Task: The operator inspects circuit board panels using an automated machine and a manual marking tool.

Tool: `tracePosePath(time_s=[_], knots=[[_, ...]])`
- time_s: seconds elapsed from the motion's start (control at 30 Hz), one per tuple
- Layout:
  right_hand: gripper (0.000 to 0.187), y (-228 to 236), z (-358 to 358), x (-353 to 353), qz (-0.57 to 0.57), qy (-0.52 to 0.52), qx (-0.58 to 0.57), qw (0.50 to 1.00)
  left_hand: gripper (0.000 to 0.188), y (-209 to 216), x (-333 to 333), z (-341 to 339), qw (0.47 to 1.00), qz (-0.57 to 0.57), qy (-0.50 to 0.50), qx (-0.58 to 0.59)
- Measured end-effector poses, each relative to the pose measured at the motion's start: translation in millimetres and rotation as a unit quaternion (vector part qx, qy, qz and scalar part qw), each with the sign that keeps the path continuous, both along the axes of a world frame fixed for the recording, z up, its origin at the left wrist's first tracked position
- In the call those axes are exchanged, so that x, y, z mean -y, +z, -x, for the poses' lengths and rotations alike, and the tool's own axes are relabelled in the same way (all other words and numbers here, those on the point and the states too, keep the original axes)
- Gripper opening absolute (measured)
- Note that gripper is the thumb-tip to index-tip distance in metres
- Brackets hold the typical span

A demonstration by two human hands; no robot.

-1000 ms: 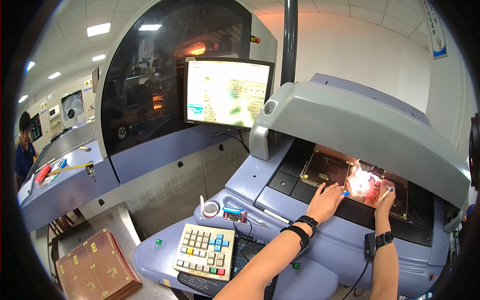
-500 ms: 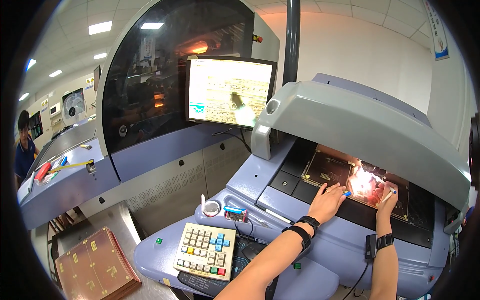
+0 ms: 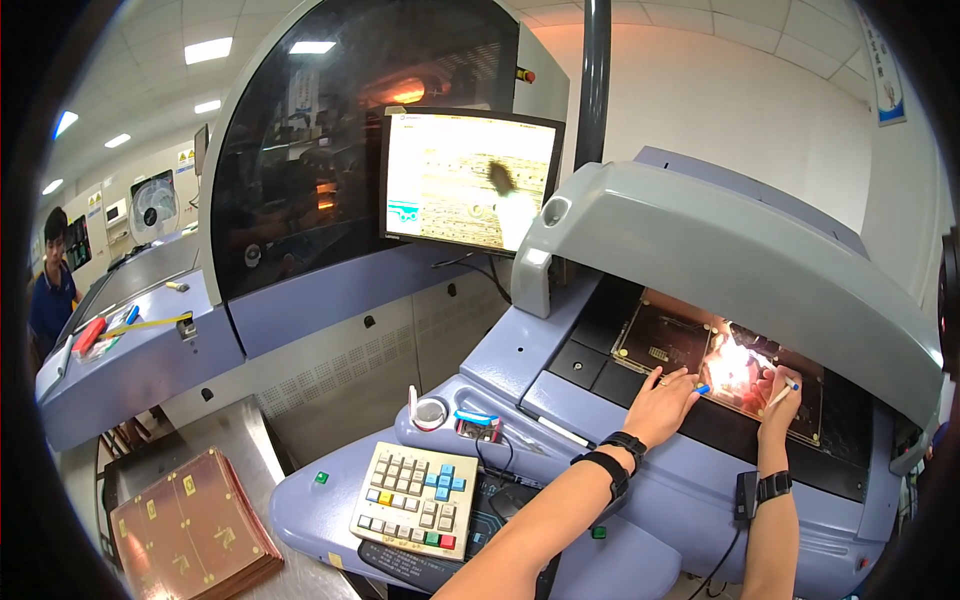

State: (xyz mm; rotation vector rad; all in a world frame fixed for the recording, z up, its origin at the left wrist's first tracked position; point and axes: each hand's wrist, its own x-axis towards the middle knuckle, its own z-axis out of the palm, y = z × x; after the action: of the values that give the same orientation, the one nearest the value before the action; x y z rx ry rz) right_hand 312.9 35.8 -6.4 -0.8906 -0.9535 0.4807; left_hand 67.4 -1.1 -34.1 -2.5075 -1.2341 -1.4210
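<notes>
See a board [image 3: 672,342] on the right, under the arch [image 3: 740,240]. See a pen [image 3: 784,391] pinched in the right hand [image 3: 781,408]. Can't tell the grip of the left hand [image 3: 662,408], by a blue tip [image 3: 703,389]. Near left, see keys [image 3: 420,498].

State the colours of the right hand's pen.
White pen with a blue end; head view.

The person before me holds the left forearm [image 3: 545,525] slanting forward and rightward, the left hand [image 3: 660,410] palm down, while the right forearm [image 3: 772,535] points almost straight ahead, the right hand [image 3: 779,408] having curled fingers.
</notes>
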Motion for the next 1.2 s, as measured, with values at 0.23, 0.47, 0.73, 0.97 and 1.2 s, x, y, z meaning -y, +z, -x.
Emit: tracePosePath(time_s=[0.23, 0.47, 0.73, 0.97, 1.2], knots=[[0.02, -7, -10, -9, -0.004, -0.007, 0.027, 1.0, 0.036, 3, 3, 0, 1.0, 0.004, 0.002, -0.006], [0.019, -6, -7, -10, -0.011, -0.015, 0.034, 0.999, 0.036, 1, 1, 0, 1.0, 0.0, 0.005, -0.002], [0.017, -9, -11, -15, -0.011, -0.009, 0.04, 0.999, 0.036, 3, 3, 0, 1.0, 0.005, 0.009, -0.006], [0.016, -4, -5, -8, -0.007, -0.012, 0.047, 0.999, 0.037, 4, 5, 1, 1.0, 0.005, 0.005, -0.001], [0.016, -6, -9, -10, -0.012, -0.004, 0.053, 0.999, 0.037, 5, 4, 0, 1.0, 0.008, 0.004, -0.005]])
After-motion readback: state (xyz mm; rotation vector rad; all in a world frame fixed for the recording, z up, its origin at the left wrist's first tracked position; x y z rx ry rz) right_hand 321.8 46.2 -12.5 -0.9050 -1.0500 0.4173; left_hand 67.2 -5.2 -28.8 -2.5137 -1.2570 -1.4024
